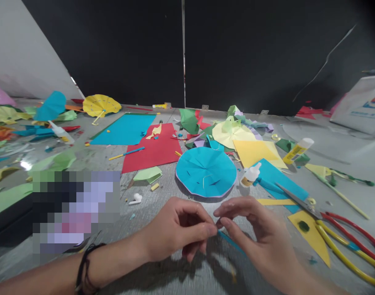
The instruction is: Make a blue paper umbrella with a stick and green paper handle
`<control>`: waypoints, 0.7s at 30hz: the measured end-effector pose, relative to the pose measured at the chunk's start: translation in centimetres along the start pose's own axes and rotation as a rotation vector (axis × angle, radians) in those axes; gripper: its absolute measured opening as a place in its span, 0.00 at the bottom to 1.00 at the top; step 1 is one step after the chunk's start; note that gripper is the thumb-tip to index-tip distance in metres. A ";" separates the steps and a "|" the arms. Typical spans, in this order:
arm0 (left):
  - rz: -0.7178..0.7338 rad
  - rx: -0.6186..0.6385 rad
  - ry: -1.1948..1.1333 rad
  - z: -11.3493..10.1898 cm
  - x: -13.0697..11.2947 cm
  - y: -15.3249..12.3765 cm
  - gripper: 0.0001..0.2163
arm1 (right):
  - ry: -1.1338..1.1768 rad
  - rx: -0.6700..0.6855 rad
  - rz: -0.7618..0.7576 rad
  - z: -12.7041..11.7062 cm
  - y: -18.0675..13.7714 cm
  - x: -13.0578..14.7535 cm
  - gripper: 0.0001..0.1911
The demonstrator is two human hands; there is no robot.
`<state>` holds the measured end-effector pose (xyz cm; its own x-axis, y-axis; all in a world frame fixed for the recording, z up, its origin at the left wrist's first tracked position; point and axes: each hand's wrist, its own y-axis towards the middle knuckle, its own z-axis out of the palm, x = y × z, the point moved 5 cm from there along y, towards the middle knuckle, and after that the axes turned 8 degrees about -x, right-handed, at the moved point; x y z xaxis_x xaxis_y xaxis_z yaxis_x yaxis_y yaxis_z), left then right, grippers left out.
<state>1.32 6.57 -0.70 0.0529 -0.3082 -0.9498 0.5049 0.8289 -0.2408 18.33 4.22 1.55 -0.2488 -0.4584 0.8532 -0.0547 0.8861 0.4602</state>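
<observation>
Blurred: square patch at left, contents unreadable | Hidden: blue strip's upper end, behind fingertips of left hand and right hand | Cut off: right forearm, white bag | Too small: paper scraps

Thin blue strip, paper or plastic, can't really tell from here. Looks straight and narrow, slants down and right from pinch, far end lost behind right hand. Near end pinched where fingertips of left hand and right hand meet, exact grip hidden by fingers.
</observation>
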 end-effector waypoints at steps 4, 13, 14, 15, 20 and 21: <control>0.015 -0.006 0.014 0.0 -0.1 0.1 0.14 | 0.014 -0.038 -0.011 -0.2 0.1 -0.1 0.13; 0.059 -0.020 0.029 -0.2 -0.2 -0.1 0.20 | 0.022 0.018 0.039 -0.1 0.7 0.6 0.10; 0.062 -0.026 0.034 -0.2 -0.2 -0.1 0.21 | 0.033 0.020 0.064 -0.1 0.7 0.4 0.10; 0.064 -0.037 0.037 -0.3 -0.3 0.0 0.21 | 0.041 0.020 0.087 0.0 0.7 0.2 0.09; 0.071 -0.073 0.032 -0.4 -0.5 0.0 0.21 | 0.084 0.003 0.178 -0.1 0.7 -0.6 0.05; 0.073 -0.073 0.034 -0.4 -0.5 0.0 0.21 | 0.091 0.009 0.190 -0.1 0.7 -0.7 0.05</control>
<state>0.98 6.89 -0.32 0.0580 -0.2306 -0.9713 0.4366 0.8808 -0.1831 18.53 5.14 1.23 -0.1676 -0.2866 0.9433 -0.0237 0.9577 0.2868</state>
